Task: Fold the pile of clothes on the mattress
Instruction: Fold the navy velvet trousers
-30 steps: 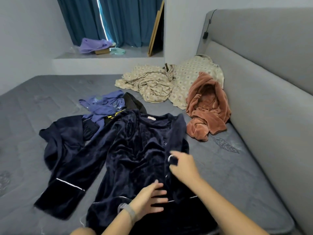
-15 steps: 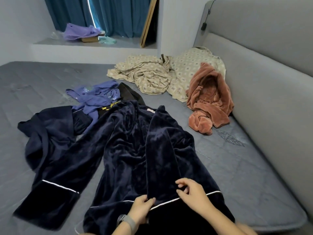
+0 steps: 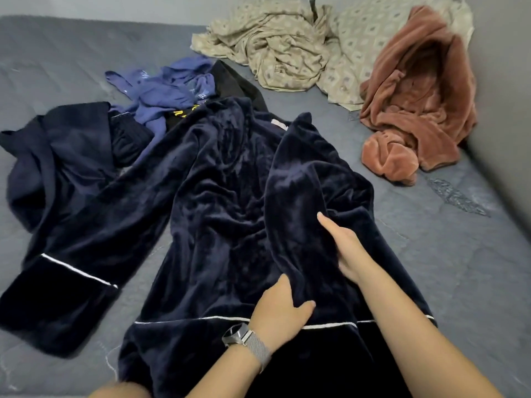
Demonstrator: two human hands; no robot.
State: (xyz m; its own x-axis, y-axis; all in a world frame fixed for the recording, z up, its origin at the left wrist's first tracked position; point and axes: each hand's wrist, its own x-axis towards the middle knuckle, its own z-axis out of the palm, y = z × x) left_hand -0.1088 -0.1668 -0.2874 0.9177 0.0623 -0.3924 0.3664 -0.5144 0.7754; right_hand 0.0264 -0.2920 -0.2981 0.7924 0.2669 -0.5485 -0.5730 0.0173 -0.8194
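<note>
A dark navy velvet top [image 3: 224, 214] with white piping lies spread on the grey mattress [image 3: 474, 268], one sleeve stretched out to the left. Its right panel is folded over toward the middle. My left hand [image 3: 280, 308], with a watch on the wrist, grips the lower edge of that folded panel near the hem. My right hand [image 3: 344, 248] lies flat, fingers straight, against the right side of the fold. More clothes lie beyond: a second navy piece [image 3: 54, 156], a blue-purple garment [image 3: 169, 93], a black one [image 3: 232, 81] and a rust fleece [image 3: 416, 101].
A crumpled beige patterned sheet [image 3: 287, 44] and pillow [image 3: 370, 33] lie at the far end of the mattress. The grey padded headboard [image 3: 505, 90] runs along the right. Bare mattress shows to the right of the top and at the far left.
My hands left the piped hem: the right hand moved up along the folded panel and flattened, the left took hold of the panel's lower edge. The view tilted down and closer.
</note>
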